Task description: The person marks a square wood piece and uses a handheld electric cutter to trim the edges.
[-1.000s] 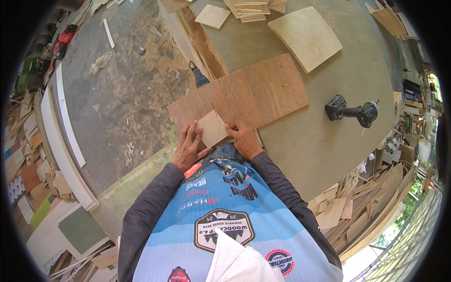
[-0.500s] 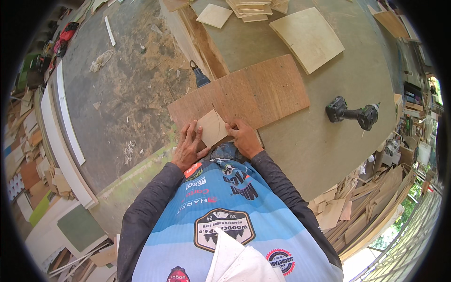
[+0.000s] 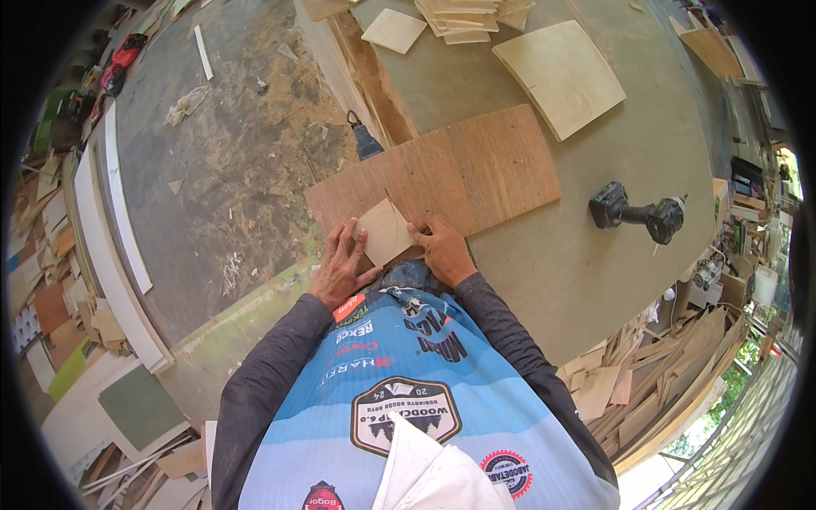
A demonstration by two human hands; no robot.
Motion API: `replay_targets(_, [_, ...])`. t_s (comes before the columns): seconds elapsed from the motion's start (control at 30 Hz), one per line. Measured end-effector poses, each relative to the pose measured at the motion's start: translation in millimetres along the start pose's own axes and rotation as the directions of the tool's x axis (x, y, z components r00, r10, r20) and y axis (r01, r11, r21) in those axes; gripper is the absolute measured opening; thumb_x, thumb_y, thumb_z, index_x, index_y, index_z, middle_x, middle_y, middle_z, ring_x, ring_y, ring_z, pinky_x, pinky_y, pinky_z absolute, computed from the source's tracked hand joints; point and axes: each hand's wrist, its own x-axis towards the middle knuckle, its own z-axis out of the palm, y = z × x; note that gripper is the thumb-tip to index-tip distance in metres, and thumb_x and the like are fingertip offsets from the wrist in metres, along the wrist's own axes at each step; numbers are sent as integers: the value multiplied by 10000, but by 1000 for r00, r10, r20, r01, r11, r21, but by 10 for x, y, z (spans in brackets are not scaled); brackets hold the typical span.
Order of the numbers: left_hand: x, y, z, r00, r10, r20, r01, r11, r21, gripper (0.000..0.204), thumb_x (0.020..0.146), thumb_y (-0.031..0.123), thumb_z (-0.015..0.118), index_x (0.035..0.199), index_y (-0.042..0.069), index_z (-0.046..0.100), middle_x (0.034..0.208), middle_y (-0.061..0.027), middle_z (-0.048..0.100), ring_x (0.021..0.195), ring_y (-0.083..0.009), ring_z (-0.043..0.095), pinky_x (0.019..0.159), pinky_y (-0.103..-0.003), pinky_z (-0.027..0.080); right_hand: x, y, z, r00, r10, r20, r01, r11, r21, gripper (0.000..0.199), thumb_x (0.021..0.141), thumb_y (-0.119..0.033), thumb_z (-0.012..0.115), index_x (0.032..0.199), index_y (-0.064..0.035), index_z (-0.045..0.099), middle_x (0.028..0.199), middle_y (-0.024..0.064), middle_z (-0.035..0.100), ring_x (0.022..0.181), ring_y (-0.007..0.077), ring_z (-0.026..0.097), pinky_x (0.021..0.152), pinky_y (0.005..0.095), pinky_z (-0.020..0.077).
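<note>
Plywood offcut point(image 3: 384, 231), small and pale, is pinned flat on the brown plywood sheet point(image 3: 442, 178) at the workbench point(image 3: 544, 280) edge, gripped between left hand point(image 3: 342, 265) and right hand point(image 3: 442, 249), equally near, its point directed away from the body.

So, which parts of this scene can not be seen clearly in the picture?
- Head view: the near edge of the brown plywood sheet is hidden by both hands and the person's chest.
- The underside of the small pale wood piece, between left hand and right hand, faces away.
- The dark tool is partly behind the sheet; its kind is unclear.
- The stack of pale panels is cut off by the top edge.
</note>
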Motion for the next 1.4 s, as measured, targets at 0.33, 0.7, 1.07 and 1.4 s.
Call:
replay_targets(0.33, [-3,0,34,999,-15,-32,13,999,-42,1015,809,341,851,1622,102,293,1591,-275,296,1412,-505,339,1141,-568,396,31,22,-13,1000,22,17,-21,1000,-11,210,1017,-156,596,1092,-72,773,1002,117,660,939,320,660,797,431,531])
replay_targets(0.7, [5,33,24,999,-12,-40,11,1000,-11,946,840,385,823,1578,39,344,1575,-287,310,1408,-507,337,1145,-555,402,39,76,8,999,24,35,-25,999,19,232,1000,-124,597,1149,-79,770,1020,149,663,973,335,661,826,427,529])
replay_targets(1.07, [5,51,28,999,-34,-36,34,999,-7,938,833,409,823,1560,23,374,1568,-283,323,1409,-502,339,1141,-546,417,89,89,-49,998,15,59,-17,999,39,239,1016,-131,578,1143,-76,773,1027,149,667,975,337,655,848,427,524])
replay_targets(1.4, [1,60,56,998,-37,-52,37,999,-7,952,832,413,821,1573,33,360,1562,-285,320,1414,-497,334,1142,-544,417,116,114,-56,998,7,66,-10,999,46,240,1020,-136,578,1136,-66,776,1014,156,668,972,331,655,845,419,527])
